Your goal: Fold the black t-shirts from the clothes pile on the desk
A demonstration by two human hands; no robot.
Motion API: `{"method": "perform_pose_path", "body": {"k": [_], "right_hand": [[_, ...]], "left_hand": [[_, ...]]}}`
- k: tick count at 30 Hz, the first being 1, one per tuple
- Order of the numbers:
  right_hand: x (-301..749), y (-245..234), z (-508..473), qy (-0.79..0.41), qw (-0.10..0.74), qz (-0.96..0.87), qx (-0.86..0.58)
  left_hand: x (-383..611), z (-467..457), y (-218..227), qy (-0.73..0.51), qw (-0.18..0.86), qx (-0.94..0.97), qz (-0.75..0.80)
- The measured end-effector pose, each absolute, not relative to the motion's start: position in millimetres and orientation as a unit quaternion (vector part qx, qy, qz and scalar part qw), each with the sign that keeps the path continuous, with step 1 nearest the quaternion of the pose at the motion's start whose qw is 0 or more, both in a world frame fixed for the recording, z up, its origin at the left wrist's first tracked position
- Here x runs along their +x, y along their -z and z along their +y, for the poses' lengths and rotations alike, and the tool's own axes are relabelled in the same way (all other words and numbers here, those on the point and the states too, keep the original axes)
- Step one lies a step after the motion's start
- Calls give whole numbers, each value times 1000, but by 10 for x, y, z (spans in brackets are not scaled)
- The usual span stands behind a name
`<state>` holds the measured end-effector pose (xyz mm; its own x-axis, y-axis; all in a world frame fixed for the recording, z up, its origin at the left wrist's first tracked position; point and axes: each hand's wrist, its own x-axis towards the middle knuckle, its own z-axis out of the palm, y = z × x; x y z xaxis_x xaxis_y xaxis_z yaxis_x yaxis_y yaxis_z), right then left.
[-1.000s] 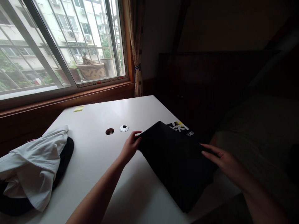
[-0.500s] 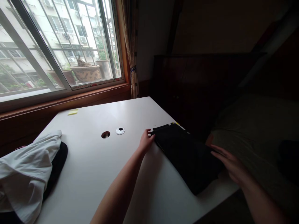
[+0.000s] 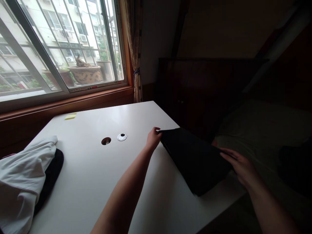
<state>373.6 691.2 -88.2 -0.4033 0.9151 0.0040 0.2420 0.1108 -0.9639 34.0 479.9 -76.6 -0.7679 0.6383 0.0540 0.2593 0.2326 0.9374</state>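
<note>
A folded black garment (image 3: 195, 159) lies near the right edge of the white table (image 3: 102, 169). My left hand (image 3: 153, 139) pinches its far left corner, fingers closed on the cloth. My right hand (image 3: 240, 165) rests at the garment's right edge, past the table's side, fingers together on the fabric; whether they grip it is hard to see in the dark.
A white garment (image 3: 19, 182) over a black one (image 3: 50, 175) is heaped at the table's left. A cable hole (image 3: 106, 141) and its silver cap (image 3: 122, 136) sit mid-table, a yellow note (image 3: 70, 116) at the back. A window stands behind, a dark bed to the right.
The black garment was folded over, hiding its printed lettering, and now forms a narrower packet. Both hands shifted right with it; the view has turned slightly right.
</note>
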Motion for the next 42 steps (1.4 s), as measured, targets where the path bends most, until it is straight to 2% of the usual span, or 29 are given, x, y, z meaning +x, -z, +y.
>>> {"method": "perform_pose_path", "body": {"k": [4,13,16,22,26,29,31,33,36,39,42], "right_hand": [[3644,843,6960,-507,346,-658,-437],[3742,956,6777,-554,266,-631,-474],[3784,947,6753,-547,272,-630,-479],[3798,1034,6757,-469,303,-679,-475],[3882,1049,6770,-290,272,-785,-475],[3838,962,6663,-106,272,-862,-414],[3692,901,6503,-43,285,-896,-339],[3467,879,6291,-43,272,-929,-246],[3116,939,5958,-69,200,-968,-137],[2923,1033,5721,-58,133,-987,-77],[2933,1066,5630,-33,101,-993,-50]], "left_hand": [[292,4997,754,-554,193,282,759],[250,4983,1016,-543,237,244,768],[244,4994,1007,-542,222,254,769],[270,4979,979,-541,146,280,780],[406,4847,902,-510,50,354,782],[584,4743,836,-449,1,483,752],[705,4700,843,-391,-6,578,716],[788,4669,904,-330,-5,642,692],[792,4593,1047,-260,-9,672,693],[662,4441,1148,-215,-21,665,715],[482,4232,1166,-181,-23,651,737]]}}
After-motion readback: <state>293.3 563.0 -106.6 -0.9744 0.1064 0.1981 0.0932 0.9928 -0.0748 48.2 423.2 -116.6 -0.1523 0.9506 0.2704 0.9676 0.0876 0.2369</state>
